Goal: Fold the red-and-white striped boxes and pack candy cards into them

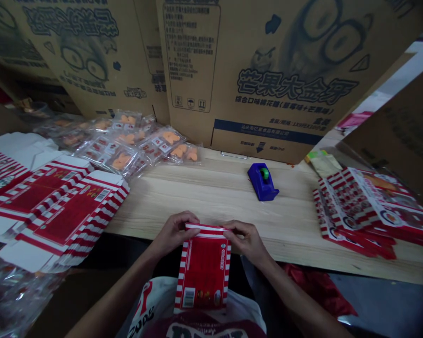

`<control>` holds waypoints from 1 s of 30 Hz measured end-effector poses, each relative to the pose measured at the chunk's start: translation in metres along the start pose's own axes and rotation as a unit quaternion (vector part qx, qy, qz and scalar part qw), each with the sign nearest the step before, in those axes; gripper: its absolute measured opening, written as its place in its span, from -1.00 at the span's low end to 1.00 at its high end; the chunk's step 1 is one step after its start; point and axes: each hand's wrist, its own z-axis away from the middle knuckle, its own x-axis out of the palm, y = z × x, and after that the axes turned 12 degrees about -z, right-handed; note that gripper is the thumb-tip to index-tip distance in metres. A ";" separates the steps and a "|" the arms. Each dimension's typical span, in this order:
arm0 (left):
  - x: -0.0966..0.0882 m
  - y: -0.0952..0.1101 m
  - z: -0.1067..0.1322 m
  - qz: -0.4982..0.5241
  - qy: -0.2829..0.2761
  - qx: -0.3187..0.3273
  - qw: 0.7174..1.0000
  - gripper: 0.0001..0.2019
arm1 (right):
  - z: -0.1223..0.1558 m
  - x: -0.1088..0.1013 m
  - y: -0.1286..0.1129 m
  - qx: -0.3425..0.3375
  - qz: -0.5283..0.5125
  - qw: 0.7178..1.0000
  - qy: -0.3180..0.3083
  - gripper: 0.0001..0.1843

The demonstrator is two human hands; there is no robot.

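Note:
A red box with red-and-white striped edges (203,272) stands upright between my lap and the table's front edge. My left hand (174,231) is closed on its top left corner, fingers curled over the top flap. My right hand (247,240) grips the top right corner the same way. A barcode shows at the box's lower left.
A wooden table (215,197) carries a blue tape dispenser (262,181), stacks of flat striped cartons at left (63,206), filled striped packs at right (366,206) and clear bags of orange sweets (127,145). Large printed cardboard cases (268,70) wall the back.

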 end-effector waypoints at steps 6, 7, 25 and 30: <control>0.024 -0.007 0.011 -0.029 0.065 -0.033 0.997 -0.80 | 0.017 0.012 0.020 -0.017 -0.007 0.999 0.036 -0.80; 0.027 -0.009 0.012 -0.027 0.073 -0.033 0.996 -0.79 | 0.017 0.010 0.023 -0.005 -0.018 0.999 0.027 -0.80; 0.035 -0.015 -0.001 0.003 0.095 -0.052 0.994 -0.79 | -0.084 -0.165 0.037 -0.005 -0.006 0.921 0.389 -0.64; 0.032 -0.016 -0.001 0.031 0.097 -0.069 0.992 -0.81 | -0.063 -0.160 0.049 -0.048 -0.057 0.904 0.422 -0.65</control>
